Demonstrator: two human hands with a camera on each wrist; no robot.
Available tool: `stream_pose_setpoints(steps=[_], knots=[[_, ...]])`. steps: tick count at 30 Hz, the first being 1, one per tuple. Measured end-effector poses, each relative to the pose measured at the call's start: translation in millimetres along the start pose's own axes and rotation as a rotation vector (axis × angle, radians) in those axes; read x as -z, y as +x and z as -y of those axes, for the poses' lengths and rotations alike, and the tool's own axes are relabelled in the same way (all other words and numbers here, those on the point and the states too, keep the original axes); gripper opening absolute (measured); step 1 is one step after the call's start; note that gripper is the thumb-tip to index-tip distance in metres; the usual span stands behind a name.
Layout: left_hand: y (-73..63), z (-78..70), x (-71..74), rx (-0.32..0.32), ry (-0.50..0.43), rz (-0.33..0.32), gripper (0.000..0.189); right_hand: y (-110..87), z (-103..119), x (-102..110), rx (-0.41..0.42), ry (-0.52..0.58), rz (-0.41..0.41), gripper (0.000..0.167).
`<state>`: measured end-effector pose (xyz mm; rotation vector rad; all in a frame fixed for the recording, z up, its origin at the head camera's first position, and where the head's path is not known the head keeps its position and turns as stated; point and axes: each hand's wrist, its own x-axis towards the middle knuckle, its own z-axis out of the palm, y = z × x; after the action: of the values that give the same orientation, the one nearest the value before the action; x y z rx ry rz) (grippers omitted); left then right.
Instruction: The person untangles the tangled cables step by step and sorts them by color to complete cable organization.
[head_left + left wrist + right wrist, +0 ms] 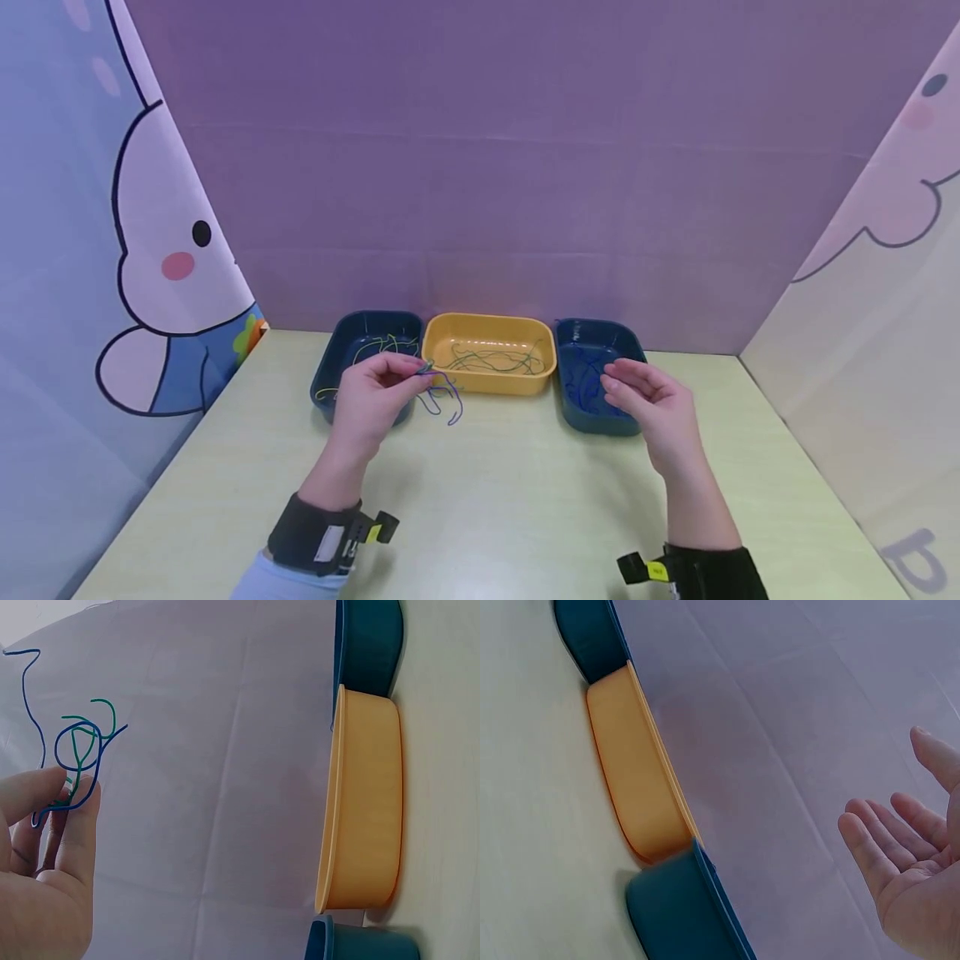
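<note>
Between thumb and fingers my left hand (377, 398) pinches a tangle of thin blue wire (98, 769) and green wire (79, 761), held in the air in front of the left dark blue tray (324, 375). The blue strand loops and trails off to one side. My right hand (660, 412) is raised before the right dark blue tray (600, 423), fingers apart from the thumb and nothing in it. Blue wires (585, 379) lie in that right tray. Green wires (495, 360) lie in the yellow tray (487, 383), and yellowish wires (382, 342) in the left one.
The three trays stand side by side at the back of the pale table (480, 500), against a purple cloth backdrop (480, 167). Printed cloth panels (172, 208) close off both sides.
</note>
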<state>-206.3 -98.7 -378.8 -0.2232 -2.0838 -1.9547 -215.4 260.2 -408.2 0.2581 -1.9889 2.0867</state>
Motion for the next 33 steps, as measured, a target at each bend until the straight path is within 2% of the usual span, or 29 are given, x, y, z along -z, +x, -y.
stream_pose_setpoints(steps=[7,12,17,23,33], knots=[[0.3,2.1,-2.4,0.012,-0.002,0.011,0.021,-5.3,-1.8,-23.6,-0.025,-0.061,0.121,0.045],[-1.1,3.0,-7.4,0.022,-0.023,0.047,0.019,-11.4,2.5,-45.2,-0.045,-0.072,0.171,0.045],[-4.0,6.0,-13.0,0.0,-0.021,0.083,0.015,-18.2,4.7,-64.5,-0.063,-0.102,0.253,0.045],[-5.8,7.7,-18.9,-0.004,-0.004,0.091,0.012,-25.4,8.7,-84.8,-0.082,-0.072,0.358,0.033],[-7.0,11.4,-26.1,0.014,0.01,0.103,0.011,-33.3,11.9,-106.1,-0.074,-0.071,0.425,0.03]])
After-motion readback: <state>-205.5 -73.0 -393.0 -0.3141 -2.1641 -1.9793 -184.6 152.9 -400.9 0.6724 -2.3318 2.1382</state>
